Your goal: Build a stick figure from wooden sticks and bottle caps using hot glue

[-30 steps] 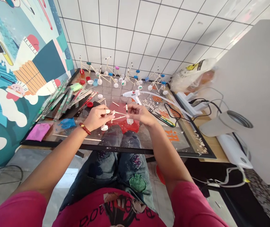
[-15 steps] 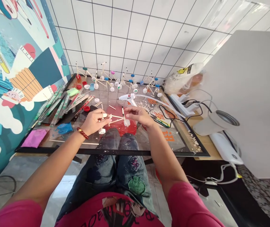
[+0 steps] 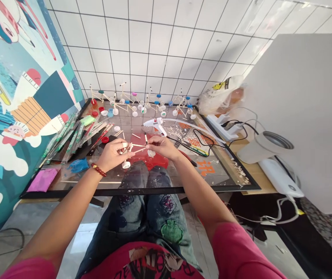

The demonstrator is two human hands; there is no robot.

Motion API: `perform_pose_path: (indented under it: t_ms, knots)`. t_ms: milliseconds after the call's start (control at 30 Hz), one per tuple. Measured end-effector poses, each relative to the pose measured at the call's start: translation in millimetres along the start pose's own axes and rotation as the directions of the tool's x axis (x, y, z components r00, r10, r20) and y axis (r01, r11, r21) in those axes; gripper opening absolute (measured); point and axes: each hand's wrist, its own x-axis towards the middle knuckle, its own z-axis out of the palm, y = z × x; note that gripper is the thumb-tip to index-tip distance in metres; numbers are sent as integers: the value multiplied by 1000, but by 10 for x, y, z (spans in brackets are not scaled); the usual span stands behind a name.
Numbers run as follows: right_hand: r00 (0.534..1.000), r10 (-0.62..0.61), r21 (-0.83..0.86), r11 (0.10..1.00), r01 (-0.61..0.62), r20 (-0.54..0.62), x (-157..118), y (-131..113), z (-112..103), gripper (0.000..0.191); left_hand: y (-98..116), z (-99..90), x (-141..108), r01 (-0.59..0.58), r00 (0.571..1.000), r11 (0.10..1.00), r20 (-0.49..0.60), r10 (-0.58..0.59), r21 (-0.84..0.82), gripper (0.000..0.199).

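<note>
Compared with half a second ago, our right hand [image 3: 162,148] has closed in: its fingers, looser around the joint before, now pinch the far end of the stick frame [image 3: 138,146], beside the upright dark-tipped stick [image 3: 146,138]. Our left hand [image 3: 114,155] keeps its fingers pressed together on the near end, and more of the red-and-black handle [image 3: 189,159] shows by our right wrist. The frame is held between our hands, above the red patch [image 3: 158,162] on the glass worktop [image 3: 166,180]. A white cap [image 3: 126,164] sits just below our left fingers; whether it joins the frame we cannot tell. Between us and the black front edge [image 3: 154,190] we have mostly bare glass, with one long thin stick [image 3: 90,181] lying near that edge on the left. Ahead, the white plastic glue gun [image 3: 156,123] leaves us only a modest gap, and its curved dark cord [image 3: 195,133] loops to the right. Along the back edge stand angular stick models [image 3: 115,111] with round caps (a rather spindly row). On our left are crinkled clear wrappers [image 3: 70,143], a flat pink packet [image 3: 43,179] and a rumpled blue one.
</note>
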Motion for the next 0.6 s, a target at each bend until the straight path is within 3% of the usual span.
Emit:
perform_pose_path:
  t_ms: [167, 367, 433, 500, 600]
  knots:
    - [999, -33, 31, 999, 31, 43, 17, 13, -54, 41, 11, -34, 6, 39, 998, 999, 49, -40, 8, 24]
    - [994, -48, -64, 997, 42, -96, 25, -34, -262, 31, -27, -59, 18, 98, 994, 995, 48, -99, 24, 28]
    - [998, -6, -103, 995, -1, -67, 5, -65, -296, 30, -35, -68, 26, 111, 993, 993, 46, -112, 29, 29]
    - [1000, 10, -138, 990, -7, 23, -23, -97, -290, 43, -34, -72, 34, 121, 991, 992, 45, -122, 28, 29]
    - [989, -34, -190, 980, 61, 141, -64, -116, -218, 84, -18, -65, 35, 130, 991, 991, 41, -131, 24, 28]
